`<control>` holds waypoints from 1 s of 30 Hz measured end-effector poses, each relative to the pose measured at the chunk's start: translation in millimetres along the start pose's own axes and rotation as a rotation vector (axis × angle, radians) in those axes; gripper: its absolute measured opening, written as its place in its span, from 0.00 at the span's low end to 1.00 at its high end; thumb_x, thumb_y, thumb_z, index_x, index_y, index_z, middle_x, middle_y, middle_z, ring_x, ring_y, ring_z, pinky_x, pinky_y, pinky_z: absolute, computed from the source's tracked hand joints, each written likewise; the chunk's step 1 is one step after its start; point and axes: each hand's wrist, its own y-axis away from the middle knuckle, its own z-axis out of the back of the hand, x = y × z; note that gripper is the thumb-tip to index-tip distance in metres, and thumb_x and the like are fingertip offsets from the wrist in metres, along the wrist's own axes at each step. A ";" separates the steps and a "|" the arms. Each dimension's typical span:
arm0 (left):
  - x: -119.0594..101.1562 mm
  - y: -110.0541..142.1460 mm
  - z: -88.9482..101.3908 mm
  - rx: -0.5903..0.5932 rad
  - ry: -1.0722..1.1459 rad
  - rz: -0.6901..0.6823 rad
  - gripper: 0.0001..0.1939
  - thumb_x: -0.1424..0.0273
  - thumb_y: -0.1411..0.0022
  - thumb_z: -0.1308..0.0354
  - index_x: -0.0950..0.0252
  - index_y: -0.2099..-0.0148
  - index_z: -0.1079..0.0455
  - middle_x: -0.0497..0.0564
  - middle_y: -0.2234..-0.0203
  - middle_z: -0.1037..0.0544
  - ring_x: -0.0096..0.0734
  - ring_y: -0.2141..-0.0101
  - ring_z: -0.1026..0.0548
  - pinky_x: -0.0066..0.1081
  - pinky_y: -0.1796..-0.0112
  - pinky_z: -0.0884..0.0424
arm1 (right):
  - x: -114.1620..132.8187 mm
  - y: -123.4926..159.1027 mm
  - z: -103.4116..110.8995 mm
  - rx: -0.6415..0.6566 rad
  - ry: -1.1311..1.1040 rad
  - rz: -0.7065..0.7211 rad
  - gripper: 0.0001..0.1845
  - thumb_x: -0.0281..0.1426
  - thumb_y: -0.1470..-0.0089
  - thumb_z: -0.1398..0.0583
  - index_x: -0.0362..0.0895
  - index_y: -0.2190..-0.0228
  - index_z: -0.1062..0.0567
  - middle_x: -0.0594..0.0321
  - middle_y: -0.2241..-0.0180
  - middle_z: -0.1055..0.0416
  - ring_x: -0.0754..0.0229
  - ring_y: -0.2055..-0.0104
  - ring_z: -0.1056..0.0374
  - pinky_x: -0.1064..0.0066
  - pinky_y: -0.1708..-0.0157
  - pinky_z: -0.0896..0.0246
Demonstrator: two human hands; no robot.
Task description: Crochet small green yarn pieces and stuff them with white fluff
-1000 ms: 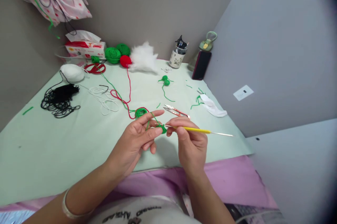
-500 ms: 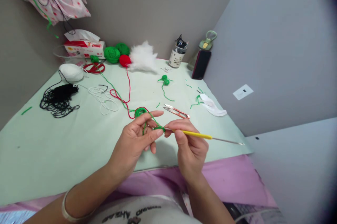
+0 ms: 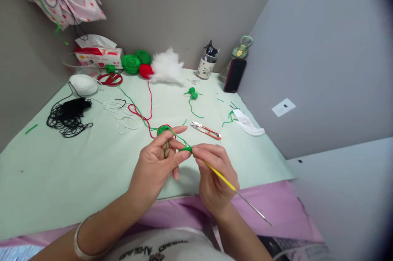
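Observation:
Pinched between the thumb and fingers of my left hand (image 3: 158, 158) is a small piece of green crochet work (image 3: 186, 149). Green yarn (image 3: 177, 134) runs from the piece over my raised left index finger. My right hand (image 3: 217, 175) grips a crochet hook (image 3: 225, 180) with a yellow handle; its back end slants down to the right. The right fingertips meet the green piece, and they hide the hook's front tip. Just beyond my left hand lies a coil of green yarn (image 3: 162, 129) with red yarn around it. Orange thread snips (image 3: 206, 131) rest past my right hand.
Along the back stand a tissue box (image 3: 100, 57), green yarn balls (image 3: 131, 64), a red ball (image 3: 145, 70), white stuffing (image 3: 167, 66), a jar (image 3: 206, 66) and a phone (image 3: 235, 75). Black yarn (image 3: 69, 115) and a white skein (image 3: 83, 84) lie left. Small green balls (image 3: 193, 93) sit mid-table.
The hook has swung from nearly level to slanting, its back end now lower and nearer me. My right hand has turned and shifted slightly left. The left hand still holds the green piece.

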 end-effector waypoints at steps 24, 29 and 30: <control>-8.1 -4.5 -1.7 0.067 0.136 0.179 0.30 0.76 0.46 0.25 0.65 0.41 0.24 0.38 0.74 0.29 0.11 0.84 0.42 0.18 0.82 0.34 | -1.5 0.5 4.1 -0.008 -0.037 -0.003 0.22 0.20 0.34 0.40 0.54 0.46 0.19 0.56 0.54 0.19 0.55 0.56 0.21 0.61 0.62 0.22; -6.2 -4.4 -1.5 0.104 0.013 0.139 0.39 0.76 0.47 0.24 0.61 0.34 0.30 0.41 0.71 0.25 0.15 0.83 0.37 0.20 0.82 0.34 | -5.4 -5.4 7.6 0.110 -0.194 -0.158 0.15 0.25 0.32 0.40 0.53 0.52 0.17 0.59 0.62 0.21 0.57 0.61 0.23 0.65 0.67 0.23; -5.1 -4.0 -2.1 0.105 0.001 0.128 0.39 0.75 0.46 0.24 0.61 0.34 0.30 0.40 0.71 0.25 0.16 0.82 0.36 0.20 0.81 0.33 | -6.7 -4.3 7.0 0.116 -0.163 -0.142 0.16 0.24 0.33 0.39 0.53 0.51 0.17 0.59 0.61 0.22 0.58 0.61 0.23 0.65 0.66 0.23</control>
